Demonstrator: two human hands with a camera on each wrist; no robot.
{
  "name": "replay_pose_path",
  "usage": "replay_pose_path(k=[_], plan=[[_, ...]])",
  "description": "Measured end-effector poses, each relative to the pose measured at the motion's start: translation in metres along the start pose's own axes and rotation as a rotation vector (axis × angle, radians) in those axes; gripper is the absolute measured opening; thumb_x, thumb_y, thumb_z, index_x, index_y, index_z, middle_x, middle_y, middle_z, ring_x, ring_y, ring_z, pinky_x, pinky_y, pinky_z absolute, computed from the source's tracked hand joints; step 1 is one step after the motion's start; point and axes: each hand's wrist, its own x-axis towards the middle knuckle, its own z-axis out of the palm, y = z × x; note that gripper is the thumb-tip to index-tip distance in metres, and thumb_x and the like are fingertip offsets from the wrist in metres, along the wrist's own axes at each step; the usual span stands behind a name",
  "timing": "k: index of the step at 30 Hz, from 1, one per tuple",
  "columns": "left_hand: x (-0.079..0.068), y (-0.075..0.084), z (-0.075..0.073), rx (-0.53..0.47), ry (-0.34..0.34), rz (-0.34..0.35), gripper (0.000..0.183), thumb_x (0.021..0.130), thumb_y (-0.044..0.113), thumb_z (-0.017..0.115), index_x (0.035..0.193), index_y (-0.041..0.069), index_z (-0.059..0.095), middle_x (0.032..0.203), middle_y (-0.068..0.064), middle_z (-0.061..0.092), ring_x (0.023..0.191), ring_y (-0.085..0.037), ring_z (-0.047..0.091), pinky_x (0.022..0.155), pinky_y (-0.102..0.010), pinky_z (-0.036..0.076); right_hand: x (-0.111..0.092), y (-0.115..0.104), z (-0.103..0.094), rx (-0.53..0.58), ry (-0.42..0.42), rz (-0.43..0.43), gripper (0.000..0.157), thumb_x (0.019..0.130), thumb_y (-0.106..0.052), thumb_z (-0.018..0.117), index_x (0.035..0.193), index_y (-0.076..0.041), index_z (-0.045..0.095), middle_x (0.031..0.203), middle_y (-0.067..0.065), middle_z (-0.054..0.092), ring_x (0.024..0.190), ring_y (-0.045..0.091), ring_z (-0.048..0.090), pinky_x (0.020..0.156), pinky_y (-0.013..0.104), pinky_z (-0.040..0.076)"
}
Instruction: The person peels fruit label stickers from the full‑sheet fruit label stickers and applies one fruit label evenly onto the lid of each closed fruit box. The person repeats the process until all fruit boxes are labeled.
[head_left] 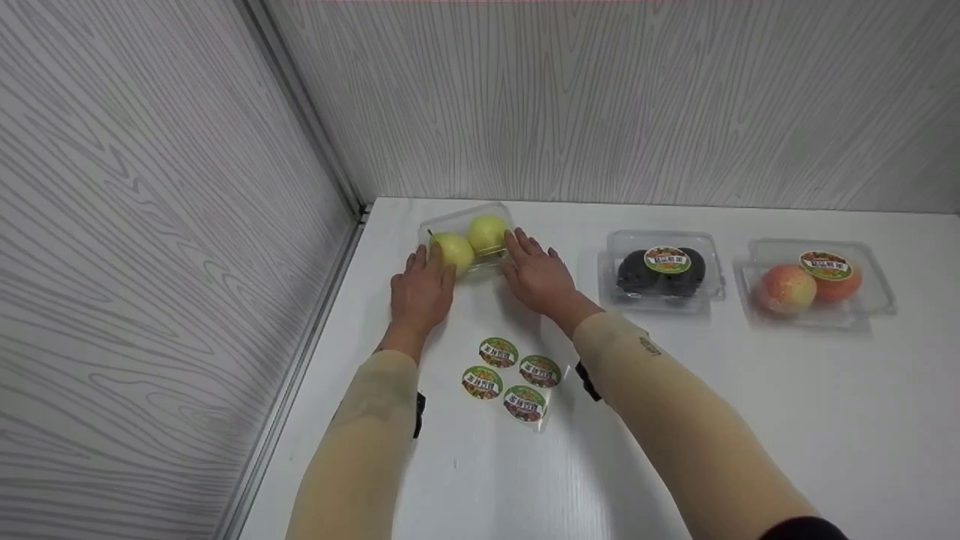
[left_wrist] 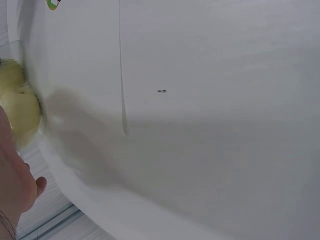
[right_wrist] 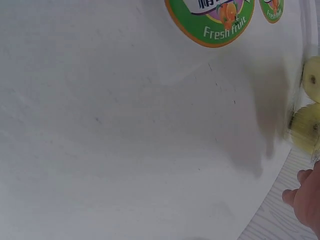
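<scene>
At the back left of the white table, a clear plastic box (head_left: 450,218) holds two round yellow-green fruits, one with a stem (head_left: 454,255) and another beside it (head_left: 487,232). Whether they are apples or pears I cannot tell. My left hand (head_left: 422,298) lies at the box's near left side, fingers extended over its edge by the stemmed fruit. On the opposite side, my right hand (head_left: 541,277) touches the box's right edge with fairly straight fingers. Both wrist views catch only part of each hand, the left (left_wrist: 15,182) and the right (right_wrist: 309,200), next to yellow fruit.
Several oval fruit stickers (head_left: 482,382) lie on a clear sheet between my forearms. To the right stand a clear box of dark fruits (head_left: 634,274) with a sticker and another stickered box with a peach-coloured fruit (head_left: 787,290) and an orange one. Wood-grain panels (head_left: 600,97) border the table.
</scene>
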Motion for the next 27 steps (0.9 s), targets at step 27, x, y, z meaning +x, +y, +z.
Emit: replay_pose_path(k=[27], plan=[[-0.040,0.035,0.011,-0.013,0.055,0.100,0.059,0.115,0.040,0.039,0.163,0.006,0.040,0.162,-0.023,0.045,0.148,-0.041,0.044,0.109,-0.061,0.045,-0.070,0.011,-0.004,0.011,0.061,0.063,0.059,0.116,-0.035,0.035,0.169,-0.010,0.026,0.173,0.016,0.027,0.154,0.038,0.036,0.121,0.062,0.029]])
